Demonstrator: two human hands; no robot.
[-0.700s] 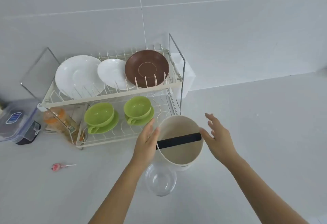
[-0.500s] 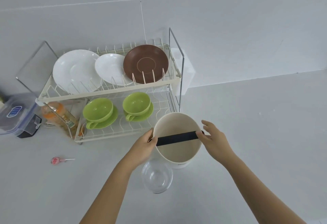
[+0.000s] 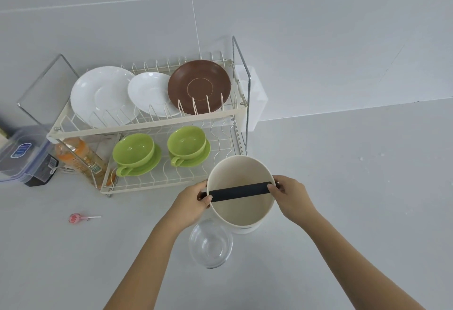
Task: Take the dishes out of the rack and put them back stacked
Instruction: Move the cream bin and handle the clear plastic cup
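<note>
A two-tier wire dish rack (image 3: 147,127) stands against the wall. Its upper tier holds a large white plate (image 3: 100,95), a smaller white plate (image 3: 149,91) and a brown plate (image 3: 199,86), all leaning. Two green cups on green saucers (image 3: 136,152) (image 3: 188,144) sit on the lower tier. In front of the rack's right end stands a cream container (image 3: 241,201) with a black bar across its mouth. My left hand (image 3: 193,203) grips the bar's left end and the rim; my right hand (image 3: 290,193) pinches the right end.
A clear glass bowl (image 3: 210,243) sits on the counter just below the cream container. An orange bottle (image 3: 79,157) lies at the rack's left end, beside a lidded plastic box (image 3: 19,155). A pink lollipop (image 3: 76,217) lies on the counter at left.
Both hands have closed in from beside the cream container onto the ends of its black bar. The container and dishes have stayed in place.
</note>
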